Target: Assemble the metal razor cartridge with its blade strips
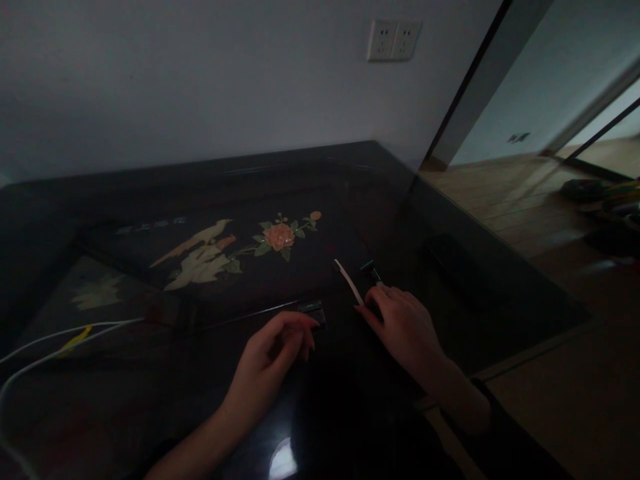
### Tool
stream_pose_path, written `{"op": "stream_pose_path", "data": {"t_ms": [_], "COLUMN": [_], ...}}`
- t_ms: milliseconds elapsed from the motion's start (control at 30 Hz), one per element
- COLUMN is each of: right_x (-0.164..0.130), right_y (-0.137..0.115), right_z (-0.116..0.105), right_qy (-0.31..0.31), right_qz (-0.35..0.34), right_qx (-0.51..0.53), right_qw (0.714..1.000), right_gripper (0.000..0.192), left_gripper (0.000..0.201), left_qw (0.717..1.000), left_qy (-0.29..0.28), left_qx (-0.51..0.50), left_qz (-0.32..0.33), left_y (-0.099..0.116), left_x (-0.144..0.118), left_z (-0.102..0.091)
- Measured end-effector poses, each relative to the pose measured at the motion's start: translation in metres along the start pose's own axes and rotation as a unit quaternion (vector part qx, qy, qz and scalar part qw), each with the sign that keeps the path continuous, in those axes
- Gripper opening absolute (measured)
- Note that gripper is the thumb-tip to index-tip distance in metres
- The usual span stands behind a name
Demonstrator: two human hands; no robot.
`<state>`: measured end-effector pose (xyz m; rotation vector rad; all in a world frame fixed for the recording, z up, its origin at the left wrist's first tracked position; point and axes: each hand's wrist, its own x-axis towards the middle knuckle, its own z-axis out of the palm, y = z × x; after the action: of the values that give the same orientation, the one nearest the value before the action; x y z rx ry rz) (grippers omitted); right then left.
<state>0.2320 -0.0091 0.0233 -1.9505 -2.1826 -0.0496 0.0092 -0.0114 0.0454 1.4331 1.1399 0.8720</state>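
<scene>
My left hand (277, 353) is closed, its fingertips pinched at the edge of a small dark rectangular case (314, 309) with a shiny rim. My right hand (403, 323) is closed around the handle end of what looks like a razor (369, 267), whose greenish head and silvery neck stick out beyond the fingers. A narrow white strip (349, 281) with a dark far end slants up and left from the thumb of that hand. The near end of the strip meets the fingertips. Dim light hides the finer details.
Both hands are over a dark glossy table (345, 200) with a bird-and-flower picture (279, 237). A black oblong object (457, 270) lies at the right. White cables (35, 360) with a yellow tie (77, 339) run in from the left. Wall sockets (394, 40) sit behind.
</scene>
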Motion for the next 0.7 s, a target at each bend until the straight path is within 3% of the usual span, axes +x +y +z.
{"op": "stream_pose_path", "data": {"t_ms": [100,333,700], "right_x": [0.002,0.002,0.002], "right_y": [-0.001,0.003,0.003], "right_z": [0.003,0.006,0.013], "right_qy": [0.013,0.03,0.028], "right_qz": [-0.013,0.002,-0.01], "right_qx": [0.026,0.051,0.055], "right_qw": [0.999,0.998,0.998], "right_gripper": [0.005,0.012,0.007], "left_gripper": [0.017,0.017,0.02], "left_qw": [1.0,1.0,0.999], "left_qy": [-0.003,-0.008,-0.022], "left_qx": [0.002,0.006,0.03], "left_qz": [0.004,0.0,0.001], "left_y": [0.0,0.001,-0.003], "left_x": [0.0,0.001,0.002], "left_z": [0.0,-0.001,-0.001]}}
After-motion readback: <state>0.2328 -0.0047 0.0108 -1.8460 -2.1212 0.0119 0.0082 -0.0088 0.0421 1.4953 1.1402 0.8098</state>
